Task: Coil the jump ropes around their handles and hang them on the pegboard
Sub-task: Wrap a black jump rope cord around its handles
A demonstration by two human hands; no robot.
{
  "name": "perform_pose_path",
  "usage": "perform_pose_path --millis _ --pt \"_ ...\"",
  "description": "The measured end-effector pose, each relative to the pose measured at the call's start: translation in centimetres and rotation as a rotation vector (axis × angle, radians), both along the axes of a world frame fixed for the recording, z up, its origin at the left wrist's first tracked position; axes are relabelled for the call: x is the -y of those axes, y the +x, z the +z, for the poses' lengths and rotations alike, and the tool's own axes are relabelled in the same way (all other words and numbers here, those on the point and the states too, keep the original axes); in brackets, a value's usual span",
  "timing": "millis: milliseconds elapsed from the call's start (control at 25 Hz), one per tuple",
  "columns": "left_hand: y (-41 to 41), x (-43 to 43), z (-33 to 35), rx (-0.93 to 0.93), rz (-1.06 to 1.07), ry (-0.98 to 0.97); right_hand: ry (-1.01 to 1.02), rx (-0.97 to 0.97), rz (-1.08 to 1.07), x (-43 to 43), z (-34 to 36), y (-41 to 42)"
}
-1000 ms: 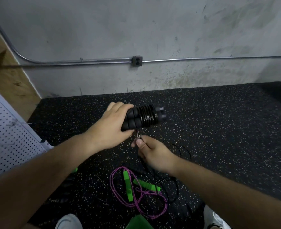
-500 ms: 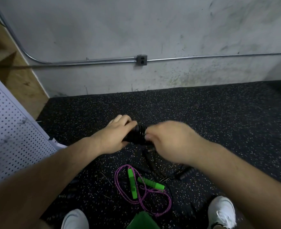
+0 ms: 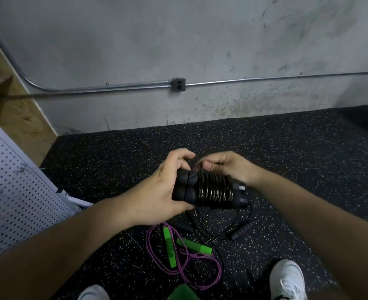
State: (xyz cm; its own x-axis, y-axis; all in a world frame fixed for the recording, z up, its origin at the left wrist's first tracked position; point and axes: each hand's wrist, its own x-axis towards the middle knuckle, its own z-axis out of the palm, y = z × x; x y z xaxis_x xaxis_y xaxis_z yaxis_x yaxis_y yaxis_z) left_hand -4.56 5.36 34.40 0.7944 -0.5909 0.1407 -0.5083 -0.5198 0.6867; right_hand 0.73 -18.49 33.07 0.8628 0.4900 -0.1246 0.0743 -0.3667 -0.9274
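Two black foam handles lie side by side with dark rope wound around them in several tight turns, forming one black jump rope bundle [image 3: 211,191]. My left hand [image 3: 161,191] grips the bundle's left end. My right hand [image 3: 224,166] pinches the rope at the top of the coil, above the handles. On the floor below lie a purple rope with green handles [image 3: 170,247] and a loose black jump rope [image 3: 241,229]. The white pegboard [image 3: 12,191] leans at the left.
Black speckled rubber floor [image 3: 287,159] runs to a grey concrete wall with a metal conduit and outlet box [image 3: 178,84]. My white shoes [image 3: 287,280] stand at the bottom edge, a green object [image 3: 183,292] between them. Plywood [image 3: 16,113] rises behind the pegboard.
My right hand went from below the bundle, over its front, to the top of the coil. The bundle has come closer to me and shows more turns of rope.
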Motion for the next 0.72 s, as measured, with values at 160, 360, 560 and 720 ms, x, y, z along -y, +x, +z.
perform_pose_path --millis 160,360,560,720 --pt "2.1 -0.6 -0.3 -0.147 0.156 -0.217 -0.191 -0.063 -0.066 -3.7 -1.0 -2.8" --pt "4.4 -0.9 -1.7 -0.161 0.415 -0.122 -0.245 0.377 -0.242 -9.0 -1.1 -4.8" --pt "4.5 -0.9 -1.3 -0.378 0.485 -0.530 0.002 0.468 -0.415 -9.7 1.7 -5.8" --pt "3.4 -0.9 0.3 -0.385 0.429 -0.721 -0.066 0.657 -0.322 -8.3 2.1 -5.7"
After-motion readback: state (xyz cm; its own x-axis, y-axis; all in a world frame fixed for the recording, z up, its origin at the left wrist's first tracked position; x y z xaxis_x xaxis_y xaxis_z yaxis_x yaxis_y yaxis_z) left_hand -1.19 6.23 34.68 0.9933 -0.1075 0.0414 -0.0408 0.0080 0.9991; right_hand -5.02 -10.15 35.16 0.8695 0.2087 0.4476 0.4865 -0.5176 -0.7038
